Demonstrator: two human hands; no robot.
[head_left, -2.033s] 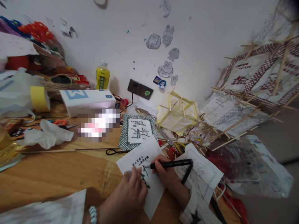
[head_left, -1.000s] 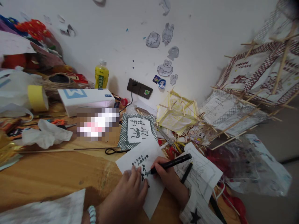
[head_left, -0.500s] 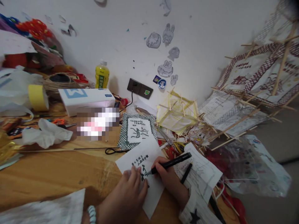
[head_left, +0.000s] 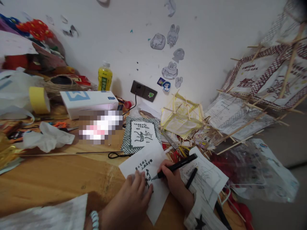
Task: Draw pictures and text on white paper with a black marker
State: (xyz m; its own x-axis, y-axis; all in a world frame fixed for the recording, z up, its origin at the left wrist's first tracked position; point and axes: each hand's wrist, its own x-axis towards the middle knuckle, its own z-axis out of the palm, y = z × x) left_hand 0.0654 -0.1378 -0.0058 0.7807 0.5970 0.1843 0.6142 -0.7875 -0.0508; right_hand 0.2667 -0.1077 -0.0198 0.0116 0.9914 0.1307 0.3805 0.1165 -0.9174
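Note:
A white sheet of paper [head_left: 155,156] lies aslant on the wooden table, with dark handwritten characters and a leafy stem drawn on it. My left hand [head_left: 134,191] rests flat on the sheet's left part, fingers stretched out and hiding some of the drawing. In my right hand [head_left: 171,175] is a black marker pen [head_left: 178,166], its grey tip at or just above the stem lines. Behind the sheet, partly covered by it, lies a finished-looking picture [head_left: 142,131] with a dark green cross-hatched border. A pencil-sketched sheet [head_left: 211,179] and a black pen [head_left: 191,178] lie near my right wrist.
At the back stand a white box [head_left: 91,103] and a yellow drink bottle [head_left: 105,78]. Crumpled tissue [head_left: 48,137] and yellow tape [head_left: 38,100] lie left. Scissors [head_left: 170,140], a yellow stick-framed lantern [head_left: 182,116], larger paper lanterns [head_left: 261,80] and a clear plastic bag [head_left: 263,175] crowd the right.
My right hand and the marker have shifted slightly to the right. More of the stem drawing shows near the tip. My left hand stays in place.

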